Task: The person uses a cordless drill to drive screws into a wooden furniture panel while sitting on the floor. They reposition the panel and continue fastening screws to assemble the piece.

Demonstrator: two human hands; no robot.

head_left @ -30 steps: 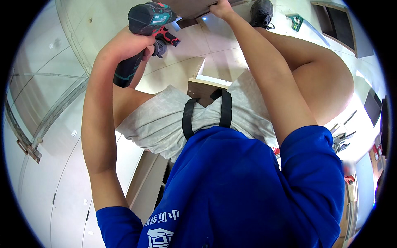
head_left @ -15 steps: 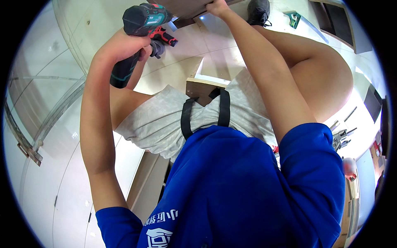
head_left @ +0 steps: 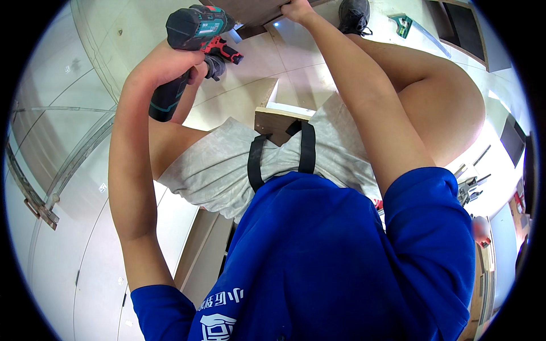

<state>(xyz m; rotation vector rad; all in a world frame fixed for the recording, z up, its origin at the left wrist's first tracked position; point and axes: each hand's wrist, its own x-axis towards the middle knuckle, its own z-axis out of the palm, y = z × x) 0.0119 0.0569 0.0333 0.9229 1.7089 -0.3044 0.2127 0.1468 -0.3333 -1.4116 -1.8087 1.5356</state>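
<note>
My left hand [head_left: 175, 61] is wrapped round the grip of a dark green and black cordless drill [head_left: 196, 28]. The drill's front points right, at the edge of a dark brown board [head_left: 256, 10] at the top of the view. I cannot make out whether a bit touches the board. At the board's right end, my right hand [head_left: 297, 10] is closed on its edge, with the fingertips partly hidden. Under the green drill, a smaller red and black power tool [head_left: 224, 49] shows beside my grey shoe [head_left: 215, 67].
Between my thighs stands a brown panel [head_left: 276, 124] with a pale edge. A green-handled square [head_left: 404, 26] lies on the floor beyond my right shoe [head_left: 355, 17]. Open dark boxes [head_left: 459, 31] are at the far right. Metal clamps [head_left: 470, 190] lie to the right, white panels [head_left: 94, 238] to the left.
</note>
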